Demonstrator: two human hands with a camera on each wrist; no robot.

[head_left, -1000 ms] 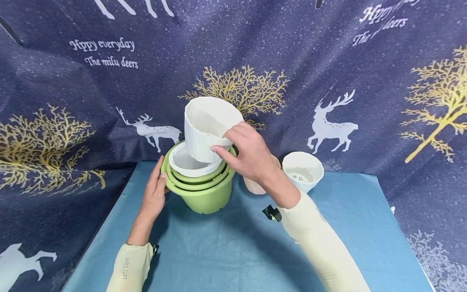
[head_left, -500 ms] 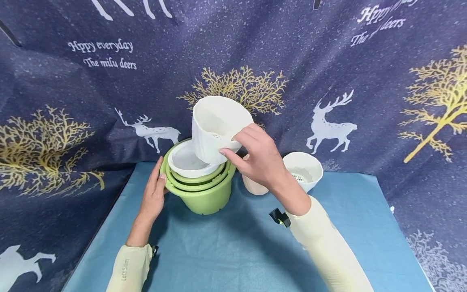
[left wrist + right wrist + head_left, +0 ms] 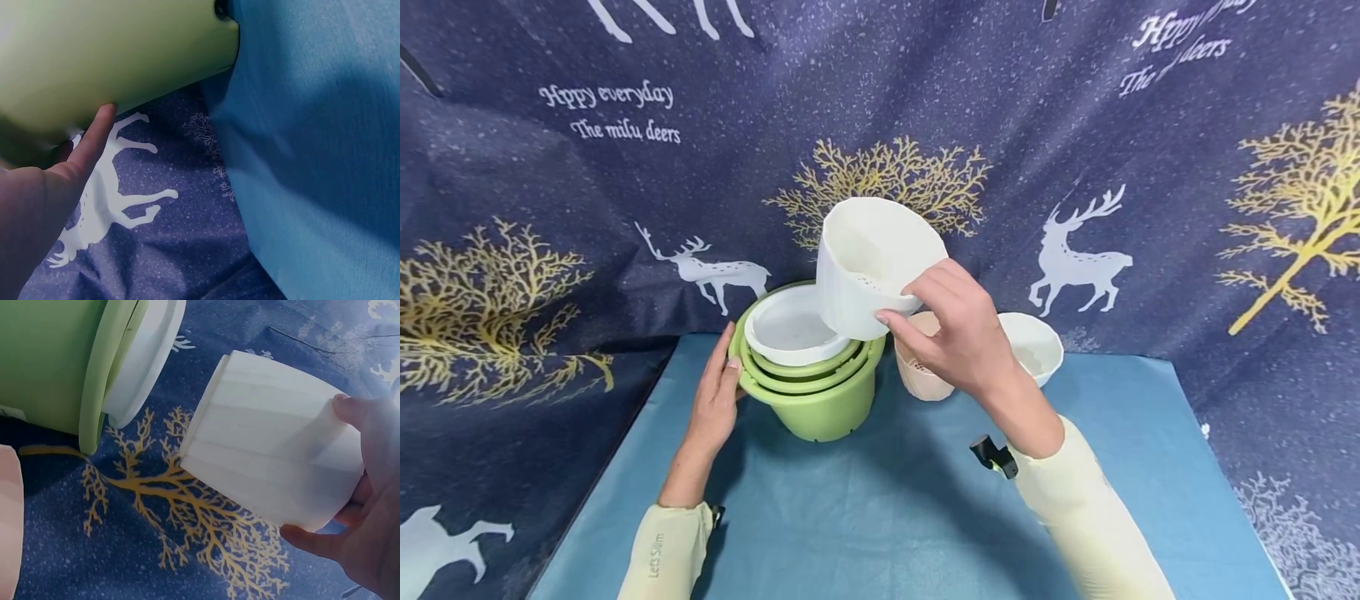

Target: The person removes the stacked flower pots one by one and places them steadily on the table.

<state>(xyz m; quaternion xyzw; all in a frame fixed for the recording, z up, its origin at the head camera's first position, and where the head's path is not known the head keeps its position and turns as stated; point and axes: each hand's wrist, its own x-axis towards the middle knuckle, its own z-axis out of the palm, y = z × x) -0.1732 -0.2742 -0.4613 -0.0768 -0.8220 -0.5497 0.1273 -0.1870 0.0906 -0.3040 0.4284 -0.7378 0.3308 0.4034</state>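
My right hand (image 3: pixel 958 329) pinches a white faceted flowerpot (image 3: pixel 868 258) between thumb and fingers, holding it tilted in the air. In the right wrist view, the fingers (image 3: pixel 312 540) and thumb lie on either side of its narrower end. Below and left of it stands a stack of nested green flowerpots (image 3: pixel 823 408) with a white flowerpot (image 3: pixel 793 321) set inside. My left hand (image 3: pixel 718 392) holds the left rim of the stack, thumb at the rim's edge. In the left wrist view, one straight finger (image 3: pixel 97 134) rests against the green outer wall.
A pink flowerpot (image 3: pixel 921 379) stands on the blue tablecloth (image 3: pixel 850 517) right of the stack, partly behind my right hand. Farther right is another white flowerpot (image 3: pixel 1037 350), also partly covered. A dark blue printed curtain (image 3: pixel 880 100) hangs close behind the table.
My right hand has moved right with the white flowerpot, away from over the stack. More of the white flowerpot inside the stack and of the pink one shows. The left hand has stayed put.
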